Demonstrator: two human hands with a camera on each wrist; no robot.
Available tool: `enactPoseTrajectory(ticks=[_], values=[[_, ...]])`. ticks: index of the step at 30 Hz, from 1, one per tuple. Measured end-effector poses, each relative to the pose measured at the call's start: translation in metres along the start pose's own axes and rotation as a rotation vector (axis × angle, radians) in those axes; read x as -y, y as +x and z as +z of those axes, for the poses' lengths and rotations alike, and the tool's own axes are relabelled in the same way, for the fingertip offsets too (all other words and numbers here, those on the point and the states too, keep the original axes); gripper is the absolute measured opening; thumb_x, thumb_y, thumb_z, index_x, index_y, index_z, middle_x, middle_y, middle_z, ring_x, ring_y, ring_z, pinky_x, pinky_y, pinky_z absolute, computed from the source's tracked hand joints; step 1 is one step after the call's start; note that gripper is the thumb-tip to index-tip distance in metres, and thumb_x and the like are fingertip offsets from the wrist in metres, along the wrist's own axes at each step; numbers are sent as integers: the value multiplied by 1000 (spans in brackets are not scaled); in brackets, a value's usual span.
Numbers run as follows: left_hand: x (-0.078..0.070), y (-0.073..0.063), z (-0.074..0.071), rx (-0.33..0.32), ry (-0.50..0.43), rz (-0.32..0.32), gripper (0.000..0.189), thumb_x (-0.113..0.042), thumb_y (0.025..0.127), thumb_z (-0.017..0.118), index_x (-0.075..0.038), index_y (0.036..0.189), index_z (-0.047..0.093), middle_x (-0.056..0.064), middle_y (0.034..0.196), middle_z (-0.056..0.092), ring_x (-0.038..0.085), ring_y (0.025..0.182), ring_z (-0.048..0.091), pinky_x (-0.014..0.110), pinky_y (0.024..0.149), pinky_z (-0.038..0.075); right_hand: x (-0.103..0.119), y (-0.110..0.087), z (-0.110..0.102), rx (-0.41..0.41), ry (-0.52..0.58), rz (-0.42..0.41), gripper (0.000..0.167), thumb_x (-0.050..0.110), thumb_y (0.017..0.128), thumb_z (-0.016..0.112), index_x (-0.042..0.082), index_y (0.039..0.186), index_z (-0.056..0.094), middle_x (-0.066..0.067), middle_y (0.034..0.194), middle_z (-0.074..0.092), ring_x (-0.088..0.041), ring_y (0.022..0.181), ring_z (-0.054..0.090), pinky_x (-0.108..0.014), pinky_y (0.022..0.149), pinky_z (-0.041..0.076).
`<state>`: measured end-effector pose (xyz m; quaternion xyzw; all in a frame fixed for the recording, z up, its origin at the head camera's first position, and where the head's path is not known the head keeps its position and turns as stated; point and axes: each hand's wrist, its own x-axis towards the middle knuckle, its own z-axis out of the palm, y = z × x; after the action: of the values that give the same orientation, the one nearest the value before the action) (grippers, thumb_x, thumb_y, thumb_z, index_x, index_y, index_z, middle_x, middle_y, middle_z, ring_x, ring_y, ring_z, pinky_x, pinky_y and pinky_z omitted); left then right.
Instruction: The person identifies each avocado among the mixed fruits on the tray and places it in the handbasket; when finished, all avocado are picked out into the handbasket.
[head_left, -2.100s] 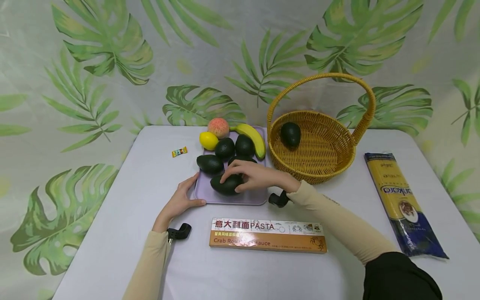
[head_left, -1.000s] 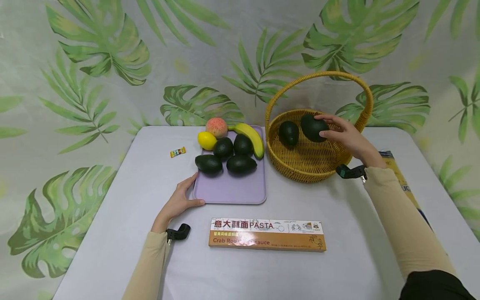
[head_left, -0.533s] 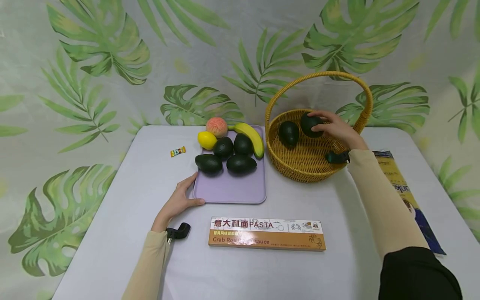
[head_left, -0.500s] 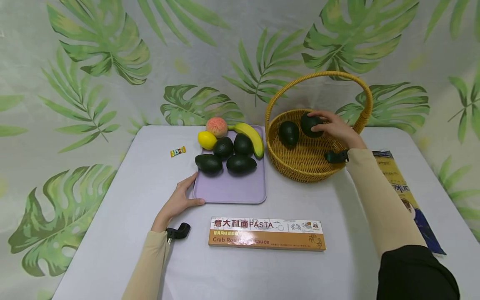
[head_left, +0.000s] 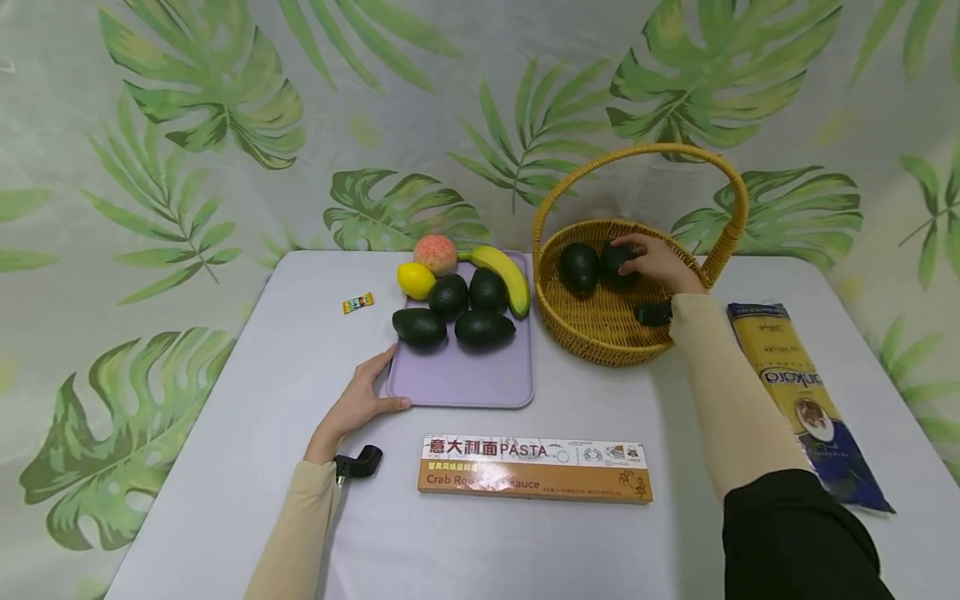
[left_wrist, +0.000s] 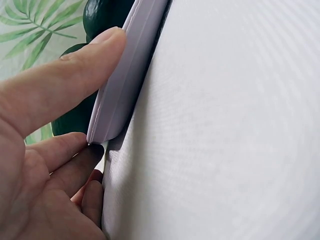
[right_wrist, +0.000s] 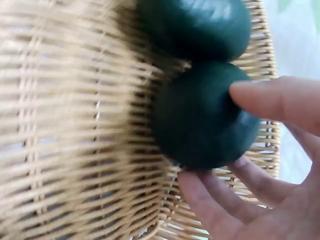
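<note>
In the basket (head_left: pixel 600 337), my right hand (head_left: pixel 660 265) grips a dark green avocado (right_wrist: pixel 200 120) between thumb and fingers. The right wrist view has that avocado against a second avocado (right_wrist: pixel 200 25), low in the woven basket. My left hand (head_left: pixel 358 410) rests at the front left corner of the lilac tray (head_left: pixel 465 385); in the left wrist view its thumb (left_wrist: pixel 75 75) lies along the tray's side and its fingers touch the corner. On the tray sit several avocados (head_left: pixel 485 330), a lemon (head_left: pixel 416 281), a peach (head_left: pixel 436 254) and a banana (head_left: pixel 506 275).
The basket's tall handle (head_left: pixel 637 154) arches over it. A pasta box (head_left: pixel 536 468) lies in front of the tray. On the right is a blue and yellow pasta bag (head_left: pixel 806 400). A small wrapped candy (head_left: pixel 357 302) lies left of the tray.
My right hand took an avocado from the front of the tray, carried it right over the basket and lowered it beside the other avocado. The left hand stayed at the tray corner.
</note>
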<state>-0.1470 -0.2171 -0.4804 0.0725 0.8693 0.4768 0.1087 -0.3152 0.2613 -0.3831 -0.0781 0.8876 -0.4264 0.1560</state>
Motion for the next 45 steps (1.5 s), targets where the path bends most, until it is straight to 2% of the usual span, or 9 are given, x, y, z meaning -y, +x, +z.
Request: enactPoseTrajectory(ticks=[5,15,18,20,25,27,32,39,45], values=[[0,0,0,1,-1,-6,98,-23,77,81,-6,153,21,21,154,18,37,141,9,57,111,9,-4,2,0,14,-31,7,55,2,93,56,0,144,36,-29,152,17,-46,138,16,-62,104,24],[0,0,0,1,5,-2,98,-23,77,81,-7,153,21,22,154,18,37,141,10,57,111,10,6,-14,-4,-46,67,-63,54,7,97,53,2,147,33,-24,151,25,-42,137,22,-60,104,27],[0,0,0,0,6,-1,98,-23,77,81,-7,152,21,23,154,18,38,141,10,57,111,10,10,-22,-3,-40,121,-107,53,14,99,53,2,147,33,-24,149,30,-39,132,32,-57,102,32],[0,0,0,-1,9,-1,98,-23,77,81,-7,152,21,23,154,18,38,141,10,57,111,10,13,-28,-2,-28,151,-137,53,19,99,53,3,146,34,-23,146,34,-34,126,42,-50,99,40],[0,0,0,-2,11,2,98,-23,77,81,-7,152,21,23,154,18,38,141,11,57,111,11,22,-40,7,55,263,-223,50,20,99,54,0,142,39,-21,139,42,-22,111,56,-33,90,50],[0,0,0,-3,11,3,98,-23,77,81,-6,152,21,23,153,18,38,140,11,58,111,11,27,-44,14,105,306,-258,49,19,99,54,-1,141,39,-22,138,43,-25,112,57,-34,90,50],[0,0,0,-2,4,4,98,-22,77,81,-6,152,22,23,153,18,38,140,11,58,111,11,44,-50,34,206,328,-358,44,15,99,53,-1,139,43,-20,136,45,-30,113,57,-37,90,50],[0,-1,-1,-5,-6,1,98,-22,76,81,-6,152,22,23,154,18,38,141,11,57,111,10,76,-46,72,323,217,-452,46,9,94,60,2,137,47,-16,137,46,-33,118,52,-37,96,45],[0,0,0,-6,8,14,97,-22,77,81,-5,152,22,23,153,19,38,141,11,57,111,11,88,-34,105,436,97,-466,51,14,91,66,12,139,48,-8,142,43,-39,123,44,-45,95,44]])
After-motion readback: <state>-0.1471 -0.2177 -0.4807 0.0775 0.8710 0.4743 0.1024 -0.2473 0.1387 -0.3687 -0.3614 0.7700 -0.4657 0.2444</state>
